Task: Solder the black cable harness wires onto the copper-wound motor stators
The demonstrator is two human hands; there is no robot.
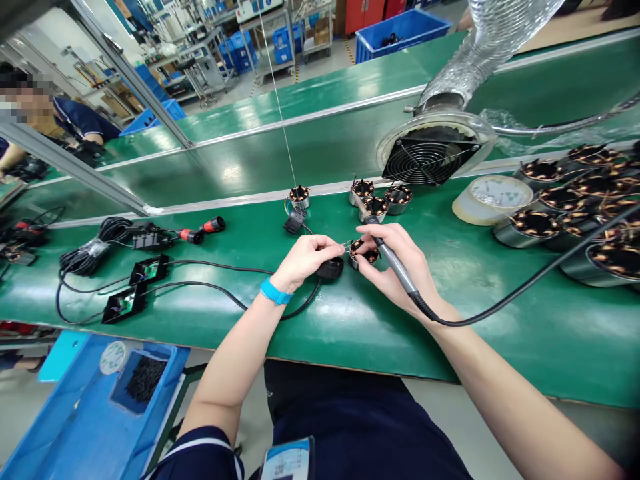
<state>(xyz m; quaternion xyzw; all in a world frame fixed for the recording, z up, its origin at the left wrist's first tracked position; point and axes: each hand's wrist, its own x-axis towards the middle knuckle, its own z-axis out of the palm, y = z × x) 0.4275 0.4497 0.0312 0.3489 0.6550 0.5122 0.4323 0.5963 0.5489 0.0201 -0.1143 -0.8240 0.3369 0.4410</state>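
The right hand (395, 263) grips a slim grey-handled soldering iron (393, 260) like a pen, fingers closed around its shaft, its black cord (525, 283) trailing off to the right across the green work mat (350, 320). The left hand (305, 257) is pinched shut — thumb and forefinger hold something thin at their tips, too small to identify. Between the two hands, on the mat, sits a small round motor stator with copper windings (364, 252), and the iron's tip points down toward it. A black rounded part (330, 269) lies just beside the stator, under the left fingers. A blue wristband (275, 292) circles the left wrist.

Beyond the hands stands a cluster of three more wound stators (380, 198) and, to their left, a single one (300, 195). A round black-grilled extraction fan (430, 157) with a silver foil duct (493, 47) rests behind them. At the right edge — many larger wound stators (575, 200) crowd together beside a roll of pale tape (493, 198). Left on the mat lie black cables (95, 250) and small black circuit housings (147, 270).
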